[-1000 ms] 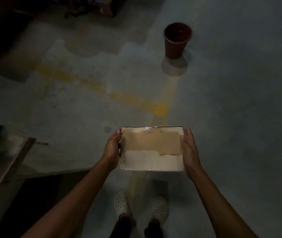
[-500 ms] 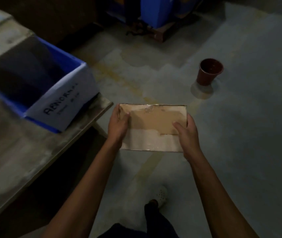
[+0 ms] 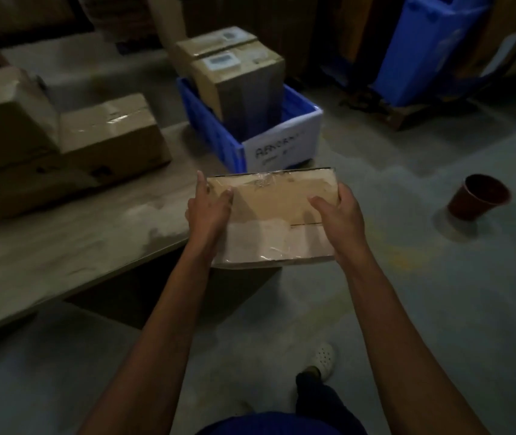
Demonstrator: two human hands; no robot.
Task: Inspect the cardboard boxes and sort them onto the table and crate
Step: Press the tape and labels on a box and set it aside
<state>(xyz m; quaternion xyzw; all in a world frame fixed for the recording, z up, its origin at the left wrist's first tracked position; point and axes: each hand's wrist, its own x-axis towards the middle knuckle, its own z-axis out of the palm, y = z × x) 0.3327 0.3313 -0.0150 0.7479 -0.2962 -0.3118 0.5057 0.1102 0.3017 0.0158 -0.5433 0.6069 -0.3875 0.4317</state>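
The flat rectangular brown cardboard box (image 3: 270,221), glossy with wrinkled tape, was held in the air by the worn grey surface's (image 3: 77,237) right corner, broad face up and long axis left to right. The left grip (image 3: 208,211) and right grip (image 3: 339,219) clasped its short ends.

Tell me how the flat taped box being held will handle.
Probably light: the flat box sits between the left hand and right hand without sagging, so likely stiff too. Its glossy tape may be slippery to hold.
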